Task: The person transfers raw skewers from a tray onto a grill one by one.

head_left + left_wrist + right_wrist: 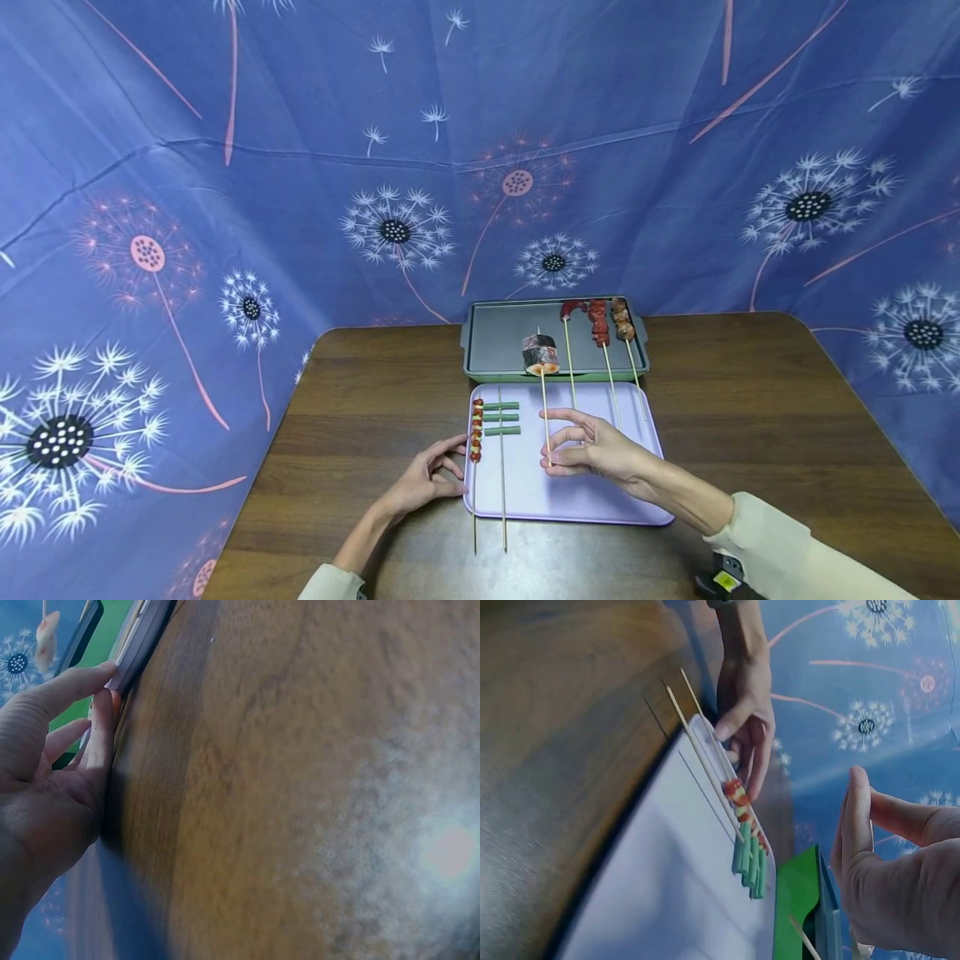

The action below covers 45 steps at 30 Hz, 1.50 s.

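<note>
Head view: right hand [588,446] has the stick [545,408] pinched between thumb and fingers, down near its bottom end, so it's closed up snug with no slack I can see. Fish [541,354] sits at the far end, straight out ahead of the fingers, away from the person. Long axis runs pretty much front to back, fish end leaning a hair left; can't really judge how steep the tilt is. Left wrist view puts the fish up against the cloth [15,637], so it's in the air, not lying on anything.

Key relation imo is fish vs pan [502,329]. From the head cam it overlaps the pan's near edge, left of three others there: a dark red skewer [573,309], a red skewer [598,321] and a brown skewer [622,319], food ends on the pan, sticks poking back toward the tray [540,500]. Right hand is easily the nearer one, held over the tray.

Left hand [427,477] is at the tray's left edge, fingers loosely bent and touching it, not wrapped round any skewer. Just beside it are the tomato skewer [476,433] and then the bean skewer [501,418], both sticking out past the near rim.
</note>
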Each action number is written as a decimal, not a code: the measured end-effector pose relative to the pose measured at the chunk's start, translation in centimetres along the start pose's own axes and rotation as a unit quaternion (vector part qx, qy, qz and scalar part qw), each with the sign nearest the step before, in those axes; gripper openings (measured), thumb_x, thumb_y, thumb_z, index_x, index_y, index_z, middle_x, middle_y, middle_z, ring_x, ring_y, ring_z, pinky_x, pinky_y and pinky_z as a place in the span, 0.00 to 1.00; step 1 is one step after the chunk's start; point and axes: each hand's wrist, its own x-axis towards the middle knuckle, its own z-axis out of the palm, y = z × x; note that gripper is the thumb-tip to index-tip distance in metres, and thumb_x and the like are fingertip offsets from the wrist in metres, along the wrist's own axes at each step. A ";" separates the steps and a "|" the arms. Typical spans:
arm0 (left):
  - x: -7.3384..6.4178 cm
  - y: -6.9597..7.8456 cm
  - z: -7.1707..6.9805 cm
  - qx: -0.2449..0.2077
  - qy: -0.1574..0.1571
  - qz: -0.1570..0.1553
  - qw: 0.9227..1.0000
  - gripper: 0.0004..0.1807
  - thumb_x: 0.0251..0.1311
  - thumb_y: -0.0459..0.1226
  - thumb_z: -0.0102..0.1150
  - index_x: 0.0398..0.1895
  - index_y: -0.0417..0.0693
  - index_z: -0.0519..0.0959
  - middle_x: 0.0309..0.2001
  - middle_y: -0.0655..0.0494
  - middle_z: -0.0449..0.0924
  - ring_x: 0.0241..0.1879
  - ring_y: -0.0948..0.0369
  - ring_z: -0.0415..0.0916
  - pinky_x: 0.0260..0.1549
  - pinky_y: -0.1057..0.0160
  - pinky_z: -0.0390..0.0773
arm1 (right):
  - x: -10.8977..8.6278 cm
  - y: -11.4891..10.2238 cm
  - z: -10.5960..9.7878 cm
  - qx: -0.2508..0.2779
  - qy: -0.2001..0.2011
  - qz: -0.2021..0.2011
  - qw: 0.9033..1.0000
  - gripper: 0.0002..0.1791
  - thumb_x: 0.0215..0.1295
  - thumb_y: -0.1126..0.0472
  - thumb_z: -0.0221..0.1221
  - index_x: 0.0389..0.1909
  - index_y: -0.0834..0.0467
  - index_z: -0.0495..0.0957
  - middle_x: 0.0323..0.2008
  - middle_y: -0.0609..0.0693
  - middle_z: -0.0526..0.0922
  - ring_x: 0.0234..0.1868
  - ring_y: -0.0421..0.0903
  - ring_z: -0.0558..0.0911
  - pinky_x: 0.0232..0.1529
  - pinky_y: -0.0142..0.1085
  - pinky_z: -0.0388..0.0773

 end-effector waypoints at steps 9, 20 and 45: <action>0.0 0.0 0.0 0.005 0.004 0.001 1.000 0.46 0.54 0.22 0.69 0.77 0.32 0.59 0.65 0.25 0.64 0.43 0.66 0.78 0.39 0.73 0.84 | 3.1 -0.9 -1.4 0.035 0.003 0.020 0.999 0.44 0.67 0.76 0.59 0.78 0.70 0.47 0.40 0.50 0.83 0.46 0.44 0.87 0.57 0.40 0.85; 0.2 -0.1 0.0 0.007 -0.001 -0.011 1.000 0.47 0.53 0.23 0.70 0.78 0.37 0.59 0.66 0.30 0.65 0.45 0.65 0.78 0.39 0.73 0.84 | 5.0 -0.7 -3.3 0.041 0.039 -0.002 0.998 0.45 0.66 0.75 0.60 0.78 0.73 0.46 0.45 0.61 0.85 0.46 0.49 0.89 0.55 0.39 0.85; 0.1 -0.4 -0.1 0.004 -0.003 0.005 1.000 0.46 0.54 0.25 0.69 0.77 0.32 0.58 0.64 0.28 0.66 0.45 0.65 0.78 0.39 0.72 0.84 | 6.2 -2.4 -3.4 -0.071 0.108 0.029 0.991 0.40 0.66 0.78 0.57 0.76 0.75 0.51 0.39 0.57 0.87 0.45 0.52 0.89 0.54 0.43 0.86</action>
